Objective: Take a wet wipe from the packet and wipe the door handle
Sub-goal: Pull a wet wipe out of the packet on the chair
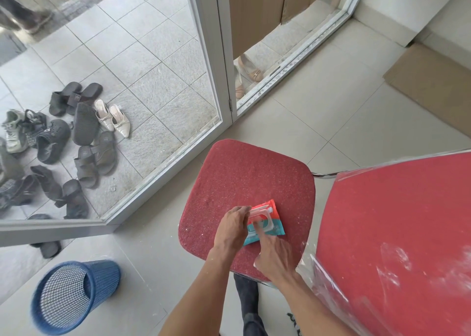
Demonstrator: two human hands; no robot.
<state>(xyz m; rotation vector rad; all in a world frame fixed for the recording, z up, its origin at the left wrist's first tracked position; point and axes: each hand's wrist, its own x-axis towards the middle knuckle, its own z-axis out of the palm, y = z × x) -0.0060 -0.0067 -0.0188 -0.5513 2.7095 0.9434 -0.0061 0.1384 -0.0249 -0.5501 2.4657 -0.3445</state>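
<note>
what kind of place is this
Probably a building's entrance area: a glass door opens onto a tiled porch with a heap of shoes and sandals left outside, and a red padded chair stands just inside.

Only one view is given, taken from a camera worn on the head, looking forward and steeply down. The red chair seat (244,182) is seen close up from above at the lower middle of the frame, with both forearms reaching up from the bottom edge. The glass door (142,63) and the floor outside are seen farther off across the upper left.
</note>
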